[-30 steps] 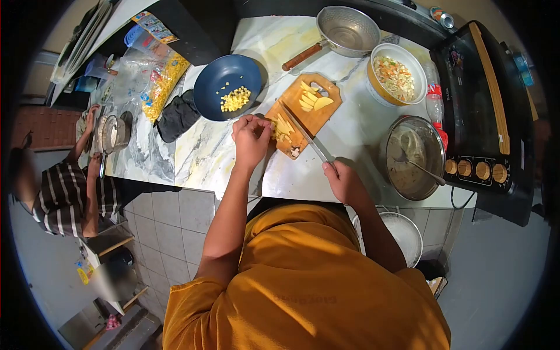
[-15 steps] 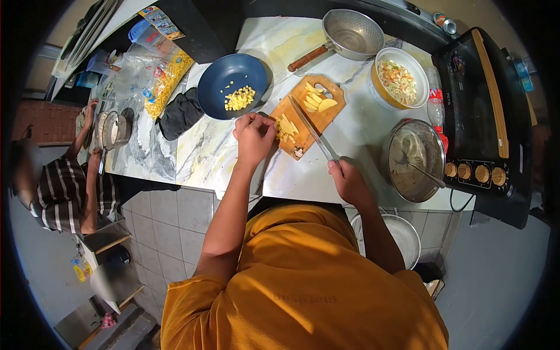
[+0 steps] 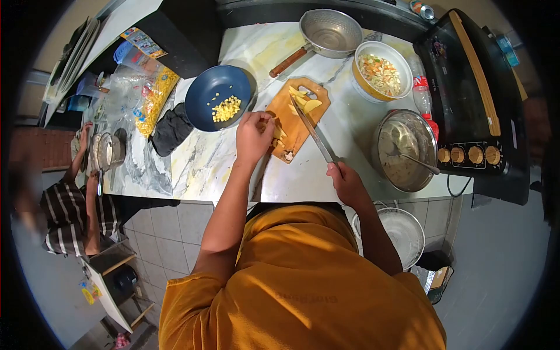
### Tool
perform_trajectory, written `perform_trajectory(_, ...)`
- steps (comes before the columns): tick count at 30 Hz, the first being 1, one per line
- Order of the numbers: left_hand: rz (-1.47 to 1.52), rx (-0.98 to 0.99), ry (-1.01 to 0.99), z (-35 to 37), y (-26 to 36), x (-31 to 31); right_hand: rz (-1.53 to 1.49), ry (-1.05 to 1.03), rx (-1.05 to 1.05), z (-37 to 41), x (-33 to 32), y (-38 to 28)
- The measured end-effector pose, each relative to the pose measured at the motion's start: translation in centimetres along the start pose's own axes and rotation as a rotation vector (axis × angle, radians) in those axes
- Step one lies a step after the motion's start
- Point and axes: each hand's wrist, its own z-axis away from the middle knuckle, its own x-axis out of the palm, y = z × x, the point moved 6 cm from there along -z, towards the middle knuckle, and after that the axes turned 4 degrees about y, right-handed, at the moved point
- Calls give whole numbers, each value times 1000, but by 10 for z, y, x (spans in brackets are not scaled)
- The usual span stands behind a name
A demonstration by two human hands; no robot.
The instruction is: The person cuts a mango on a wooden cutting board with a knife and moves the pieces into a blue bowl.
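A knife (image 3: 315, 137) has its handle in my right hand (image 3: 348, 185), and its blade reaches up over the wooden cutting board (image 3: 299, 135). Yellow wedges (image 3: 312, 105) lie at the board's upper end, near the knife tip. My left hand (image 3: 255, 136) is at the board's left edge with its fingers bent together over cut yellow pieces (image 3: 279, 138); whatever is under the fingers is hidden. Small yellow cubes (image 3: 226, 109) sit in the dark blue pan (image 3: 200, 93), just beyond my left hand.
A metal pan (image 3: 332, 32) stands at the back. To the right are a bowl of chopped vegetables (image 3: 380, 71), a steel bowl with a spoon (image 3: 406, 150), a bottle (image 3: 421, 87) and an oven (image 3: 484, 105). A person (image 3: 70, 207) is at the far left.
The view has shifted, so the pans and board appear farther left. My left hand now covers more of the cut pieces. The knife stays in my right hand.
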Motion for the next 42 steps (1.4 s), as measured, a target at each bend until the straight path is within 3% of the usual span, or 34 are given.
perform_trajectory(3, -18, 122, -77, -11, 11, 23, -56, 43, 10, 6, -7, 3)
perform_trajectory(5, -99, 317, -79, -15, 29, 41, -107, 87, -45, 8, -10, 10)
perform_trajectory(13, -312, 352, -149, -30, 51, 81, -221, 139, 59, 26, -20, 34)
perform_trajectory(19, -216, 407, -102, -29, 52, 85, -260, 181, 51, 27, -20, 43)
perform_trajectory(23, -127, 365, -193, -28, 53, 80, -285, 179, 37, 21, -19, 42)
perform_trajectory(25, -22, 145, -215, -29, 42, 71, -277, 160, 26, 19, -19, 37)
perform_trajectory(29, -41, 23, -194, -23, 19, 45, -232, 141, -23, 10, -11, 31)
perform_trajectory(32, -221, -53, -227, -16, 0, 34, -213, 64, 0, 5, -2, 22)
perform_trajectory(35, -453, 72, -123, -7, 5, 25, -183, -9, -12, 1, 6, 8)
perform_trajectory(36, -480, 28, -152, -6, 10, 22, -176, -17, -17, 0, 9, 7)
perform_trajectory(42, -445, 132, -87, -1, 16, 17, -93, 26, -134, -4, 14, -3)
